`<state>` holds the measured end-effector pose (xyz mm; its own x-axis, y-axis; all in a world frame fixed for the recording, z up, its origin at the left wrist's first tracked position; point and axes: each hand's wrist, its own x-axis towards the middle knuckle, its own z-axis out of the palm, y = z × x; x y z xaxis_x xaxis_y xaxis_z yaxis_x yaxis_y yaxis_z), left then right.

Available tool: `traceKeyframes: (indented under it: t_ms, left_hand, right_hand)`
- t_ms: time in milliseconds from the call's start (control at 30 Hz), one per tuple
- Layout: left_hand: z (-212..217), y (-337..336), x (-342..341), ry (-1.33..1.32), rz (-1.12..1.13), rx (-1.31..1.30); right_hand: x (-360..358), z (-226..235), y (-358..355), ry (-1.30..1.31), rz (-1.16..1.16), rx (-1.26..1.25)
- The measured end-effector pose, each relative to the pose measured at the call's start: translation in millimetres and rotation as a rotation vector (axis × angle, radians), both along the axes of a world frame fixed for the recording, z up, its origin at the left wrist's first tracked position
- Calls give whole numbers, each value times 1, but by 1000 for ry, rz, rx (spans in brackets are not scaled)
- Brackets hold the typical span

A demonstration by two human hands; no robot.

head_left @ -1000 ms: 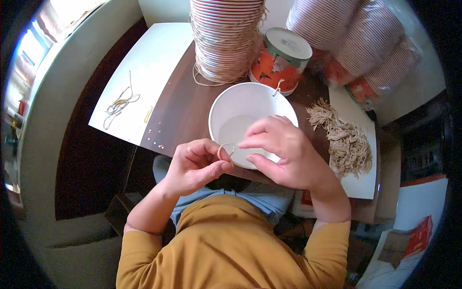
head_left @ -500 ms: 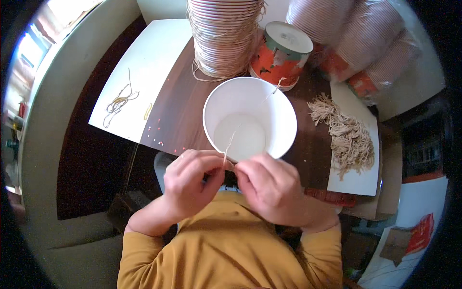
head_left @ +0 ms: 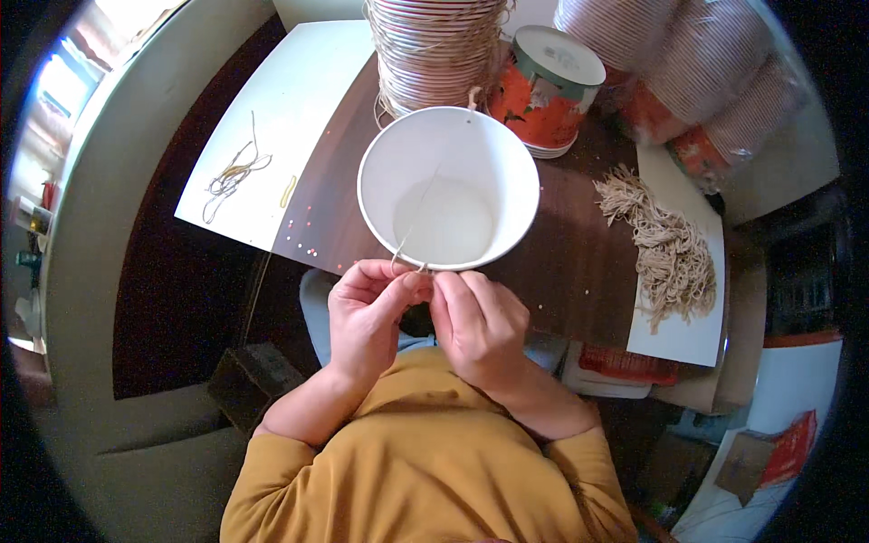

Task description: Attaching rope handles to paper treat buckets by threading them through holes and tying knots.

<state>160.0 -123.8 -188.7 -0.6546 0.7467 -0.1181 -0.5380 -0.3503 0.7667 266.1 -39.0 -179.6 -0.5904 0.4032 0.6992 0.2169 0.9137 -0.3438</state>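
A white paper bucket (head_left: pixel 450 185) stands open on the dark table, just beyond my hands. Across its mouth runs a thin beige string (head_left: pixel 418 217), from a hole in the far rim to my fingertips at the near rim. My left hand (head_left: pixel 367 317) and my right hand (head_left: pixel 478 324) sit side by side, fingertips touching, both pinching the string's end right at the bucket's near edge.
Behind the bucket rises a tall stack of paper buckets (head_left: pixel 439 50) beside an orange tin (head_left: pixel 548 90). Bagged cup stacks (head_left: pixel 688 68) lie far right. A heap of cut strings (head_left: pixel 665 249) rests on white paper; loose strings (head_left: pixel 231 176) lie on a white sheet at left.
My hands have drawn back from over the bucket to its near rim and closed together. The bucket's whole opening now shows, with the string stretched across it.
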Motion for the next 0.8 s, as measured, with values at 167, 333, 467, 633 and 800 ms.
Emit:
traceKeyframes:
  t_ms: [167, 333, 467, 633, 800]
  left_hand:
    - [3, 0, -5, -117, -23, 15]
    - [6, -3, -8, -168, -41, 34]
    - [5, -3, -8, -94, 15, 54]
    - [-3, -5, -6, 343, 170, -51]
    - [0, -7, -14, 1171, 358, -246]
  right_hand:
    - [-12, -4, 5, 50, 79, -233]
    - [-16, -1, 4, 223, 418, -1269]
    - [-20, -10, 5, 417, 593, -1765]
    - [-27, -18, 2, 510, 593, -1907]
    - [-27, -27, 3, 487, 613, -1958]
